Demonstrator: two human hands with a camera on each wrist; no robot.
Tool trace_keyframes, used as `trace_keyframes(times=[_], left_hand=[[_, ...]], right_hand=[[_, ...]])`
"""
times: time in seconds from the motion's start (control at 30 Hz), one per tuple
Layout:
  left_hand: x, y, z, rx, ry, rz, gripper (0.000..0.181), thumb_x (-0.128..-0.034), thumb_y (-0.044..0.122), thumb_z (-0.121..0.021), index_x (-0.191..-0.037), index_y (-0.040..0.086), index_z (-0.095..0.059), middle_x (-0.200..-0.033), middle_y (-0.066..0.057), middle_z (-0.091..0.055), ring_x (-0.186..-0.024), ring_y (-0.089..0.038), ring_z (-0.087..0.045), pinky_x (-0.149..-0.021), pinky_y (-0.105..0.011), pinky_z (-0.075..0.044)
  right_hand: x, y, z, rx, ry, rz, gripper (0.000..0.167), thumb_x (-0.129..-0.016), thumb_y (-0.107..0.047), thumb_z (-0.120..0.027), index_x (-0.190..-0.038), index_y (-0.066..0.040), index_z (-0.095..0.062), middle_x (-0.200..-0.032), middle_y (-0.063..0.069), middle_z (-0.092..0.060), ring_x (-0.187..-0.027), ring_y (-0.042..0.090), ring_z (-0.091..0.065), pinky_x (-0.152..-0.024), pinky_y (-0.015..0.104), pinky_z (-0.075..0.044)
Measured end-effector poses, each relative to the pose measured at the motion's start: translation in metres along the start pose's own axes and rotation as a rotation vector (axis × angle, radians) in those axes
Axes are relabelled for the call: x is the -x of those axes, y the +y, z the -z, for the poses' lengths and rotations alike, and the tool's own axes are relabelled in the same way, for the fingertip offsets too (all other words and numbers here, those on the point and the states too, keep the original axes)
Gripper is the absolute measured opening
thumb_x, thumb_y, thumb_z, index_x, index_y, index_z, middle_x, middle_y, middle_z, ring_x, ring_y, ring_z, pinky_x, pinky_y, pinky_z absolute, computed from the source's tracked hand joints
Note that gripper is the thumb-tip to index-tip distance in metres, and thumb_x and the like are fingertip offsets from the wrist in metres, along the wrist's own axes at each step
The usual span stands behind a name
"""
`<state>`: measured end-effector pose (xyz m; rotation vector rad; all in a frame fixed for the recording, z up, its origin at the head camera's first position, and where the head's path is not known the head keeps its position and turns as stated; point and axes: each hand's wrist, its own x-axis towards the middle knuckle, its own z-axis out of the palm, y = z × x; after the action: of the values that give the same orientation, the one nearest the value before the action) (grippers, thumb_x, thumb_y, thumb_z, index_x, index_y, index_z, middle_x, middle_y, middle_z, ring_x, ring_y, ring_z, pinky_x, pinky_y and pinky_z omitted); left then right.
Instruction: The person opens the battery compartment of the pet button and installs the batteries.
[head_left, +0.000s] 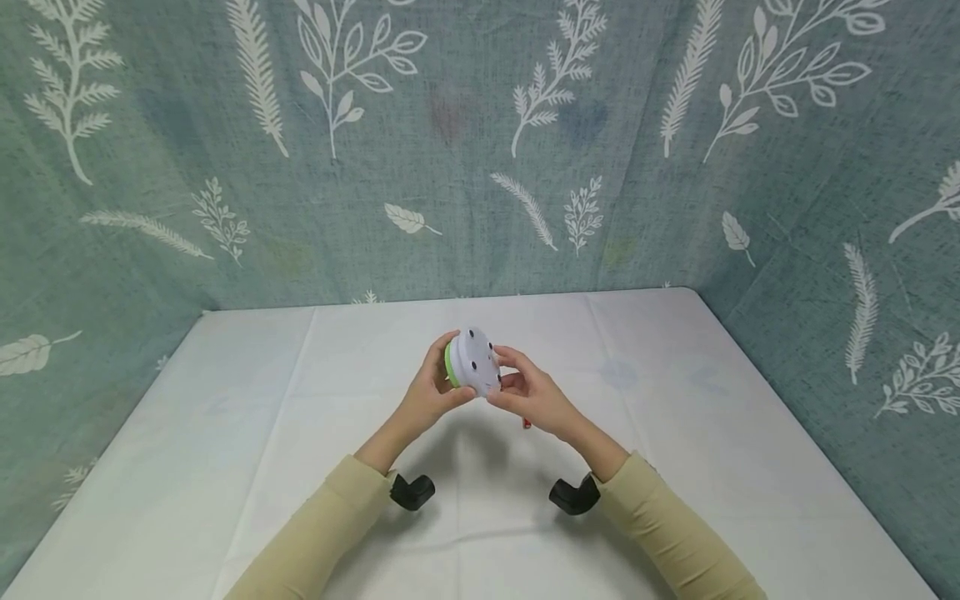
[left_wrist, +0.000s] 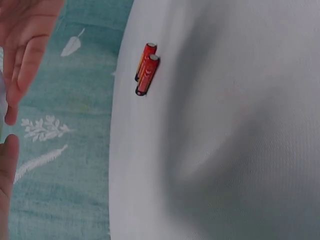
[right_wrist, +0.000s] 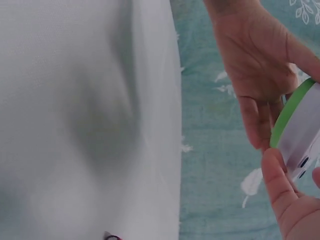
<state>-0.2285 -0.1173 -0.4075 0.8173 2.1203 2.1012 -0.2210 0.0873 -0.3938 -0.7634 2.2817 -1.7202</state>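
A round white device (head_left: 477,363) with a green rim and dark spots on its face is held up above the table in the head view. The left hand (head_left: 435,385) grips it by the green-rimmed side, thumb at the lower edge. On its other side the right hand (head_left: 534,395) pinches the edge with thumb and fingers. In the right wrist view the green rim (right_wrist: 292,111) lies between the left hand (right_wrist: 260,70) and the fingers of the right hand (right_wrist: 290,200). Only a sliver of the device shows in the left wrist view.
Two red batteries (left_wrist: 148,74) lie side by side on the white table (left_wrist: 225,125); in the head view a red end (head_left: 527,423) shows below the right hand. Black wrist mounts (head_left: 412,492) hang at both sleeves. Patterned green cloth (head_left: 465,150) stands behind the table.
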Motion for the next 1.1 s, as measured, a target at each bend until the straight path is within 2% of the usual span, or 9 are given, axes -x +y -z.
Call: trace_keyframes(times=[0.13, 0.3, 0.4, 0.5, 0.63, 0.7, 0.8, 0.93, 1.1], left_hand=[[0.002, -0.001, 0.004, -0.077, 0.011, 0.024, 0.090, -0.0770, 0.032, -0.072, -0.145, 0.012, -0.015, -0.138, -0.014, -0.033, -0.113, -0.019, -0.045, -0.088, -0.022, -0.045], [0.003, -0.001, 0.006, -0.199, 0.032, 0.058, 0.091, -0.0760, 0.023, -0.074, -0.145, 0.010, -0.016, -0.142, -0.011, -0.032, -0.118, -0.026, -0.044, -0.092, -0.036, -0.044], [0.003, 0.000, 0.006, -0.256, 0.052, 0.105, 0.091, -0.0736, 0.017, -0.076, -0.145, 0.010, -0.019, -0.142, -0.010, -0.034, -0.117, -0.028, -0.046, -0.090, -0.041, -0.045], [0.004, 0.000, 0.006, -0.295, 0.059, 0.147, 0.092, -0.0717, 0.014, -0.078, -0.144, 0.011, -0.022, -0.141, -0.010, -0.036, -0.115, -0.028, -0.049, -0.088, -0.041, -0.046], [0.006, -0.001, 0.007, -0.323, 0.054, 0.175, 0.093, -0.0706, 0.015, -0.079, -0.144, 0.012, -0.022, -0.138, -0.009, -0.040, -0.111, -0.026, -0.050, -0.086, -0.038, -0.047], [0.006, -0.001, 0.008, -0.328, 0.043, 0.181, 0.094, -0.0707, 0.015, -0.079, -0.145, 0.012, -0.020, -0.138, -0.009, -0.040, -0.111, -0.026, -0.051, -0.086, -0.037, -0.048], [0.006, -0.002, 0.009, -0.318, 0.021, 0.192, 0.097, -0.0708, 0.014, -0.078, -0.146, 0.011, -0.017, -0.139, -0.011, -0.039, -0.110, -0.027, -0.051, -0.087, -0.038, -0.047], [0.007, -0.002, 0.010, -0.294, -0.019, 0.207, 0.100, -0.0713, 0.016, -0.078, -0.147, 0.011, -0.013, -0.141, -0.012, -0.036, -0.112, -0.027, -0.050, -0.090, -0.039, -0.045], [0.008, 0.001, 0.010, -0.247, -0.091, 0.211, 0.103, -0.0727, 0.015, -0.077, -0.147, 0.008, -0.006, -0.145, -0.012, -0.028, -0.118, -0.027, -0.044, -0.093, -0.039, -0.043]], right_hand=[[-0.001, -0.003, 0.000, 0.080, 0.024, 0.019, 0.068, -0.084, -0.016, -0.066, -0.141, -0.012, -0.029, -0.136, 0.016, -0.040, -0.096, 0.023, -0.059, -0.075, 0.029, -0.052], [-0.001, -0.009, 0.000, 0.187, 0.077, 0.016, 0.069, -0.080, -0.019, -0.071, -0.138, -0.011, -0.035, -0.132, 0.014, -0.044, -0.093, 0.021, -0.060, -0.072, 0.028, -0.052], [-0.001, -0.013, 0.000, 0.259, 0.113, 0.006, 0.069, -0.077, -0.019, -0.073, -0.136, -0.009, -0.039, -0.129, 0.012, -0.046, -0.091, 0.022, -0.058, -0.074, 0.032, -0.052], [0.000, -0.017, -0.001, 0.330, 0.130, -0.018, 0.071, -0.076, -0.022, -0.075, -0.136, -0.009, -0.040, -0.126, 0.010, -0.049, -0.090, 0.021, -0.056, -0.070, 0.033, -0.053], [0.001, -0.020, -0.004, 0.413, 0.142, -0.022, 0.072, -0.075, -0.024, -0.075, -0.135, -0.007, -0.040, -0.124, 0.010, -0.050, -0.090, 0.020, -0.055, -0.070, 0.032, -0.052], [0.001, -0.022, -0.006, 0.453, 0.152, -0.001, 0.071, -0.075, -0.024, -0.076, -0.134, -0.006, -0.042, -0.123, 0.011, -0.051, -0.088, 0.021, -0.055, -0.074, 0.032, -0.051], [0.003, -0.024, -0.008, 0.502, 0.165, 0.031, 0.069, -0.074, -0.024, -0.076, -0.133, -0.005, -0.043, -0.122, 0.012, -0.051, -0.088, 0.023, -0.054, -0.071, 0.029, -0.049], [0.006, -0.026, -0.011, 0.559, 0.186, 0.058, 0.070, -0.074, -0.025, -0.076, -0.132, -0.005, -0.043, -0.120, 0.013, -0.051, -0.088, 0.021, -0.052, -0.072, 0.027, -0.047], [0.010, -0.028, -0.016, 0.615, 0.208, 0.069, 0.072, -0.072, -0.029, -0.077, -0.131, -0.005, -0.043, -0.116, 0.015, -0.050, -0.093, 0.023, -0.051, -0.077, 0.032, -0.047]])
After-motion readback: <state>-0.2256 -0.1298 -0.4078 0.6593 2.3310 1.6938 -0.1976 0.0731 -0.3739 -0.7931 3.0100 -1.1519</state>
